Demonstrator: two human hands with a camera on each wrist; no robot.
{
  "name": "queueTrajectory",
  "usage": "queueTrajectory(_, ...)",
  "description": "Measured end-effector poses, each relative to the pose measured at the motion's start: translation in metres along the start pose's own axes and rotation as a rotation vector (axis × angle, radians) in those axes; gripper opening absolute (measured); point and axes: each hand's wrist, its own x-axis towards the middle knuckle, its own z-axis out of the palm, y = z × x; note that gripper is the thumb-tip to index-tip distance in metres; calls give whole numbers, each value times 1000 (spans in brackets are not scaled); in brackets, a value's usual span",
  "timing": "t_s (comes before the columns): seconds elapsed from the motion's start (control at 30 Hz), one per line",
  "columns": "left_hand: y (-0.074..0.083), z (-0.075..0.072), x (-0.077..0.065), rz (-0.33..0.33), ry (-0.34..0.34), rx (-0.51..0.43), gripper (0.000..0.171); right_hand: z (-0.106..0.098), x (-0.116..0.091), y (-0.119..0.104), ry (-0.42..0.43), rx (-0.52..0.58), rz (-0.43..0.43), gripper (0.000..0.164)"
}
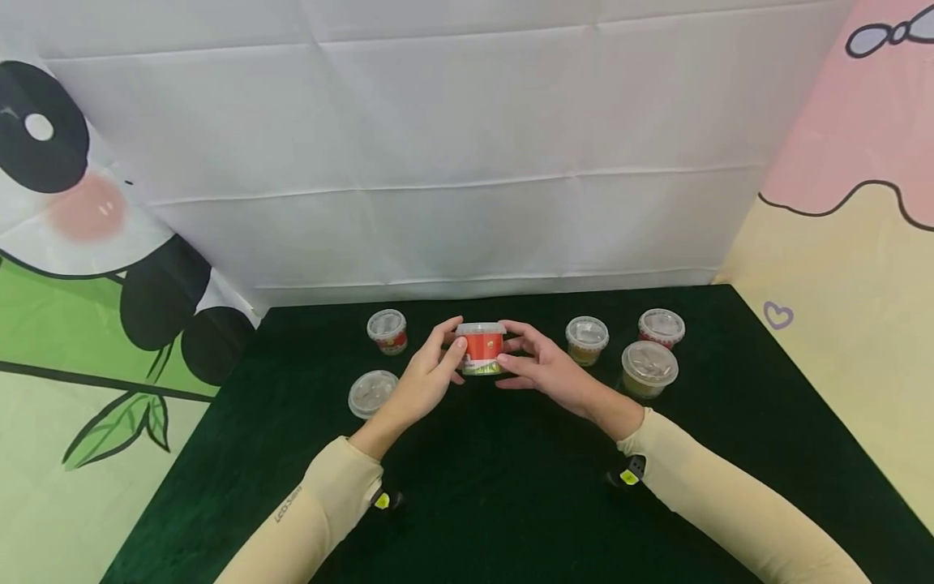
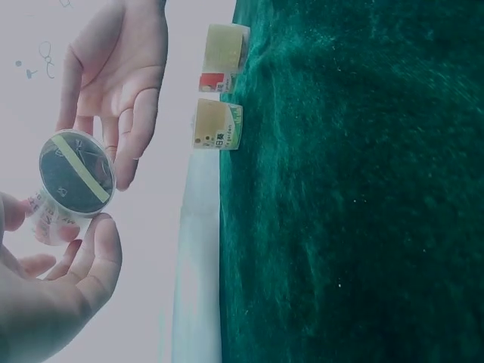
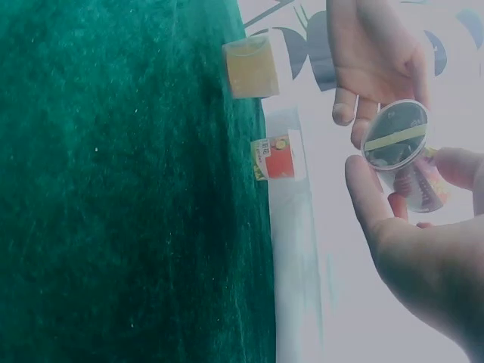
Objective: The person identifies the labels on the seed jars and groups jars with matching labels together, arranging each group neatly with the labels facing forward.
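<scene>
Head view: left hand [image 1: 423,377] and right hand [image 1: 547,369] grip a red-labelled tub [image 1: 482,345]. Likely light, slick and slightly squeezable, best held gently by its sides.

Dark green table [image 1: 511,503]: two left tubs [image 1: 387,331], three right tubs [image 1: 649,371], lidded.

Red-labelled round plastic tub [image 1: 483,345]: smooth wall; glossy round end face [image 2: 62,180]. Translucent round plastic lid [image 1: 649,362] on the tan-filled plastic tub [image 1: 642,388]: glossy, showing highlights. Dark green bench cloth [image 1: 511,487]: matt, velvety pile. White cloth backdrop [image 1: 452,122]: matt, creased along folds. Cream fabric sleeves [image 1: 314,511]: smooth, matt.
</scene>
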Motion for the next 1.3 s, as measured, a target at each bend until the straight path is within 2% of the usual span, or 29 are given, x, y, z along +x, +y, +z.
queueTrajectory(0.17,-1,1,1,-12,-14,-15,52,0,0,0,25,45,33,63)
queueTrajectory(0.63,0,3,2,-13,-20,-59,52,0,-2,-1,42,79,77,62)
queueTrajectory(1.0,1,3,3,-7,-33,-70,50,-1,-2,-1,40,60,65,64)
queueTrajectory(1.3,4,4,5,13,-20,-71,50,3,-4,-2,57,16,0,66)
